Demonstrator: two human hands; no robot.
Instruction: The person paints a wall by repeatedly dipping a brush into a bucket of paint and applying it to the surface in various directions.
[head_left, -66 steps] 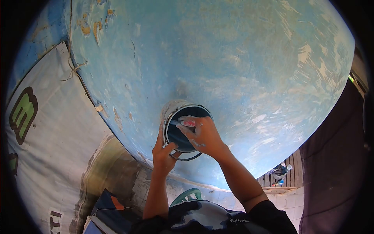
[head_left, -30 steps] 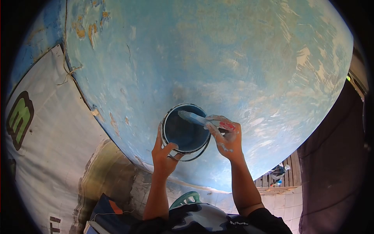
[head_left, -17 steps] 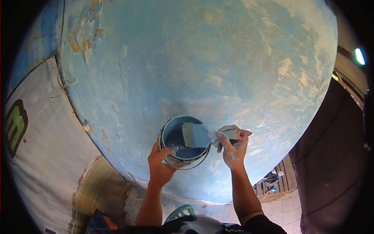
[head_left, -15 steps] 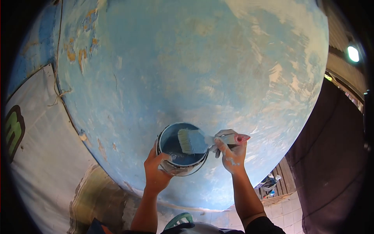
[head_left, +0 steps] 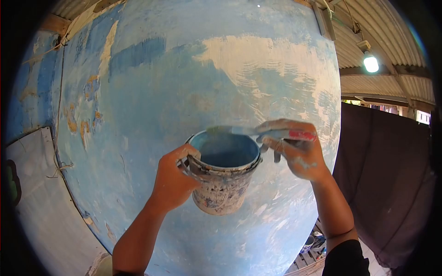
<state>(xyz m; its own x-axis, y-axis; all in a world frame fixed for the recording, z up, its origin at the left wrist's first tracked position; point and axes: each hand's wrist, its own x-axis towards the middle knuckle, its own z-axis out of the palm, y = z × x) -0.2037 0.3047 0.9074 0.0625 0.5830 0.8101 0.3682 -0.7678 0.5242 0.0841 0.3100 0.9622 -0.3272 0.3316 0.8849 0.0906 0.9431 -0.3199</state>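
My left hand (head_left: 175, 177) grips the left side of a paint-stained bucket (head_left: 221, 191), thumb at the rim and fingers by the wire handle. Blue paint (head_left: 225, 156) shows inside. In my right hand (head_left: 301, 154) is a wide paintbrush (head_left: 241, 131) with a red-ended handle. The brush lies nearly level across the bucket's far rim, its bristles to the left and blurred by motion. Pale paint smears mark the right hand. Behind both stands a wall (head_left: 175, 101) coated in patchy light blue, with cream areas at upper right.
A dark cloth (head_left: 382, 179) hangs on the right, below a lit bulb (head_left: 370, 63) and corrugated roofing. To the left are a pale sheet (head_left: 50, 207) and a thin cord (head_left: 60, 101) down the wall. A small container (head_left: 307, 244) stands low at right.
My view has tilted up, showing more upper wall and roof. The bucket now appears more from the side. The brush has come up from inside the bucket to rim height.
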